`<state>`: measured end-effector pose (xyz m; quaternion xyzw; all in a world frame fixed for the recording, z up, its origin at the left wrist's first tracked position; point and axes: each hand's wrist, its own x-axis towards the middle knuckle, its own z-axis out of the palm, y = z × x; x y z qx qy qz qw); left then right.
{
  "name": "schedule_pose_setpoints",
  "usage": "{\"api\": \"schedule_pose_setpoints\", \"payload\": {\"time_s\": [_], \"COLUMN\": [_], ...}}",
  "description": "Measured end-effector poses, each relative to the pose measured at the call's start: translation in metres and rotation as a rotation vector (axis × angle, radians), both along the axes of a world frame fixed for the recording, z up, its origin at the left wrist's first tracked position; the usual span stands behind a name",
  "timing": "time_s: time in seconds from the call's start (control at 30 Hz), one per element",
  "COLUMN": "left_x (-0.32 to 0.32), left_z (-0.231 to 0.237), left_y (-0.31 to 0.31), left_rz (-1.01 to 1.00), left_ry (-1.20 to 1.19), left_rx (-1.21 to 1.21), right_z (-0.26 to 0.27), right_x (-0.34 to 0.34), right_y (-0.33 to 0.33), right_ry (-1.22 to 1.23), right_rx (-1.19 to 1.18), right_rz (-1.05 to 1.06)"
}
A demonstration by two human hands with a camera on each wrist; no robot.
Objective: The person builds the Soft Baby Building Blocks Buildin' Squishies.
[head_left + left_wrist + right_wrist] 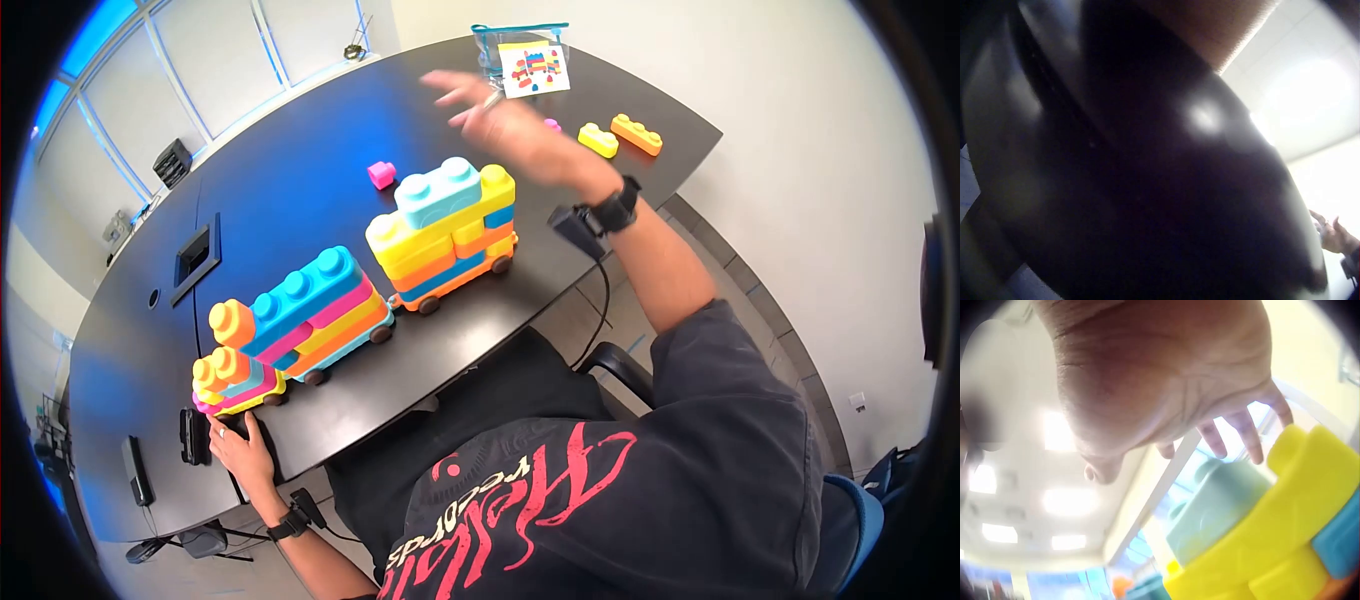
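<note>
A toy train of building blocks stands on the dark table [330, 210], in three wheeled cars. My left hand [243, 458] is at the small front car [240, 382], fingertips and thumb right by its lower edge. Behind that comes the middle car [318, 310], topped by a long blue block. The rear car [440, 250] carries a light blue block [1219, 506] on its yellow top layer. Beyond this car my right hand [510, 130] is raised, blurred, fingers extended and holding nothing. In the left wrist view, the dark tabletop fills most of the picture.
A pink block [381, 175] lies behind the rear car. Farther right are a yellow block [598, 140] and an orange block [637, 134]. A clear bag [490, 45] with a picture card [535, 70] stands at the back. Dark devices [137, 470] lie at the left.
</note>
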<state>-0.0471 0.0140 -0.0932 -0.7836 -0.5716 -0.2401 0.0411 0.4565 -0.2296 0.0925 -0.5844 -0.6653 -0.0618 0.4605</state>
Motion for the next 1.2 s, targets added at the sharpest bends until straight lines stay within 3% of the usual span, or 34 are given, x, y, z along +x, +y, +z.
{"api": "schedule_pose_setpoints", "payload": {"time_s": [0.03, 0.1, 0.13, 0.2, 0.23, 0.3, 0.37, 0.43, 0.47, 0.5, 0.57, 0.67, 0.77, 1.0, 1.2], "left_x": [-0.002, -0.005, -0.005, -0.004, -0.002, -0.007, -0.005, -0.012, -0.012, -0.013, -0.018, -0.016, -0.016, -0.019, -0.014], "left_z": [-0.001, -0.004, -0.004, -0.004, 0.001, -0.008, -0.004, -0.011, -0.009, -0.009, -0.014, -0.010, -0.009, -0.010, -0.009], "left_y": [-0.003, -0.002, -0.001, -0.001, -0.004, 0.002, -0.001, 0.005, 0.005, 0.006, 0.014, 0.011, 0.012, 0.012, 0.009], "left_rz": [0.001, -0.014, -0.020, -0.034, -0.031, -0.036, -0.031, -0.049, -0.042, -0.033, -0.019, -0.017, -0.018, -0.006, -0.018], "left_ry": [-0.007, -0.013, -0.016, -0.020, -0.039, -0.020, -0.006, 0.023, 0.035, 0.043, 0.055, 0.057, 0.066, 0.062, 0.057], "left_rx": [-0.008, 0.006, 0.019, 0.031, 0.004, 0.040, 0.024, 0.054, 0.035, 0.020, 0.004, -0.014, 0.010, -0.010, 0.012], "right_z": [0.002, -0.031, -0.067, -0.124, -0.113, -0.147, -0.132, -0.099, -0.073, -0.040, -0.020, -0.001, -0.004, -0.016, -0.030], "right_x": [0.030, 0.103, 0.142, 0.195, 0.170, 0.213, 0.193, 0.159, 0.127, 0.084, 0.048, -0.001, -0.003, -0.004, -0.004], "right_y": [-0.007, -0.010, -0.010, -0.018, -0.028, -0.027, -0.036, -0.032, -0.035, -0.043, -0.049, -0.060, -0.051, -0.039, -0.041], "right_ry": [0.262, 0.145, -0.120, -0.392, -0.346, -0.289, -0.324, -0.157, 0.157, 0.220, -0.160, -0.231, -0.219, -0.331, -0.267], "right_rx": [-0.045, -0.242, -0.453, -0.724, -0.788, -0.763, -0.476, -0.266, -0.179, -0.193, -0.030, -0.150, -0.222, -0.159, -0.150], "right_rz": [-0.004, -0.619, -0.909, -0.812, -0.741, -0.659, -0.628, -0.676, -0.600, -0.597, -0.370, -0.306, -0.309, -0.272, -0.270]}}
